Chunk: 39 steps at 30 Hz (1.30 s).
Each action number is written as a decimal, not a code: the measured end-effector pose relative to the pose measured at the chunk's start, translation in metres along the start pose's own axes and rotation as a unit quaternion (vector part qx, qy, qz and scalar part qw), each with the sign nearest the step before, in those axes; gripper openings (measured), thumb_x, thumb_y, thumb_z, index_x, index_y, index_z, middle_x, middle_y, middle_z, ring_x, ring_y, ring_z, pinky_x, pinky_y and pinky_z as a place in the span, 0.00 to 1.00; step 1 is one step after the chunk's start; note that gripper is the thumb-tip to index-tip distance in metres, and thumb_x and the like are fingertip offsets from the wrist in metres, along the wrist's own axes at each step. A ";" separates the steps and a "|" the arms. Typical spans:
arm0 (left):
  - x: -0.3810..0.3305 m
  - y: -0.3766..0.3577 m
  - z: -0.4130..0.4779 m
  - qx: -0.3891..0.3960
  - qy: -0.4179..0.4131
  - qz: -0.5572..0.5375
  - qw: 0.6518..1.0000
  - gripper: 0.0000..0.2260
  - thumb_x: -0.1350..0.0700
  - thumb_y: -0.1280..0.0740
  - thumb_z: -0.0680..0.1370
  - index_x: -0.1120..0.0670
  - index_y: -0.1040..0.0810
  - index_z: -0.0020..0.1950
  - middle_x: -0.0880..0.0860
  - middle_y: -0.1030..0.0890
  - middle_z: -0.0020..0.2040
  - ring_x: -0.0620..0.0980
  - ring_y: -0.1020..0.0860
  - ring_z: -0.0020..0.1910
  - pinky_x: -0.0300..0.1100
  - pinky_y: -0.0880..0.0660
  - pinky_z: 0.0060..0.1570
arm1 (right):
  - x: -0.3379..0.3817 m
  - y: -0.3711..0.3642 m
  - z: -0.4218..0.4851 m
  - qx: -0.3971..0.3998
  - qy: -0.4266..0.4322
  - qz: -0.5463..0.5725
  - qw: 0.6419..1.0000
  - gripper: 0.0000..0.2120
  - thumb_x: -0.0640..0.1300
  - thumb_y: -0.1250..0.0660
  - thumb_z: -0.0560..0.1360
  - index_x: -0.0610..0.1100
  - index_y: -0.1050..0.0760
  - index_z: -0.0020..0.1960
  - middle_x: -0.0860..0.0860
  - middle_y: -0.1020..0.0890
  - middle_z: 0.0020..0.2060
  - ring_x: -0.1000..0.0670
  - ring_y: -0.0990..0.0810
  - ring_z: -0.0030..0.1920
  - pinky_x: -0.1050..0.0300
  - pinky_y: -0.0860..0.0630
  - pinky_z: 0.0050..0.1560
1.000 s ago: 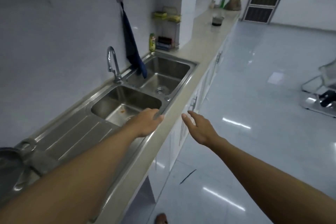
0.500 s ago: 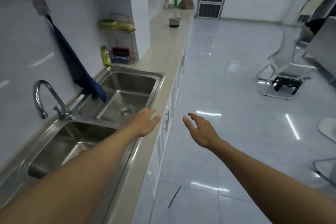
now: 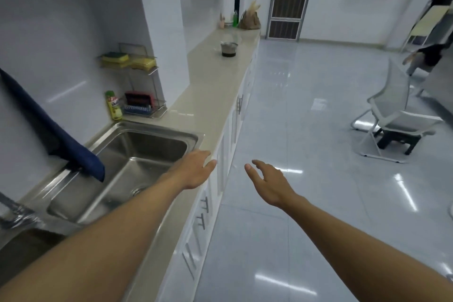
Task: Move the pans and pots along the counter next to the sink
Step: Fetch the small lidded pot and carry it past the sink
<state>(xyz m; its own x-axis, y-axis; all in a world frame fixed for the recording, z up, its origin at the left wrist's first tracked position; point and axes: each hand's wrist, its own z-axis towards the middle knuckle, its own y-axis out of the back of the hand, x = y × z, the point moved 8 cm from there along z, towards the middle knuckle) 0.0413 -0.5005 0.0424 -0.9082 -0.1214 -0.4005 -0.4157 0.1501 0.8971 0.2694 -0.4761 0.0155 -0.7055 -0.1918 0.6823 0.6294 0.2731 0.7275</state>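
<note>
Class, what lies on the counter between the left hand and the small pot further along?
Head view: only bare counter between the left hand and the pot.

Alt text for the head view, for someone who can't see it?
Both hands reach forward, open and empty: the left hand over the edge of the counter beside the steel sink, the right hand above the tiled floor. A small pot stands far down the counter; a blue towel hangs over the sink.

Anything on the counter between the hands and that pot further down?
Nothing visible. The left hand and right hand are empty; the counter from them to the pot shows no object. The sponge rack and bottle sit back by the wall, off that line.
</note>
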 end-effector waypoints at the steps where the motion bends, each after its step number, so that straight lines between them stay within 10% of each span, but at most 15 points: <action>1: -0.006 0.003 0.015 -0.003 0.006 0.003 1.000 0.28 0.38 0.48 0.82 0.49 0.38 0.79 0.52 0.38 0.80 0.55 0.37 0.78 0.55 0.36 0.73 | -0.004 0.008 0.016 0.004 0.004 0.001 1.000 0.37 0.70 0.50 0.80 0.47 0.35 0.79 0.48 0.29 0.76 0.47 0.34 0.76 0.39 0.42 0.78; 39: -0.112 0.100 0.669 -0.014 -0.020 -0.007 1.000 0.28 0.38 0.49 0.83 0.51 0.37 0.78 0.52 0.36 0.79 0.53 0.35 0.76 0.51 0.36 0.71 | -0.159 0.220 0.627 -0.038 -0.015 0.000 0.999 0.35 0.69 0.49 0.80 0.48 0.35 0.78 0.49 0.29 0.75 0.46 0.33 0.76 0.39 0.40 0.77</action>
<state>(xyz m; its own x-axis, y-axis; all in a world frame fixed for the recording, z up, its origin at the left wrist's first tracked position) 0.0686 0.1848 0.0516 -0.9041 -0.0829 -0.4192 -0.4266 0.1205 0.8964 0.3158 0.2054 0.0221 -0.7139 -0.1625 0.6811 0.6520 0.2004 0.7312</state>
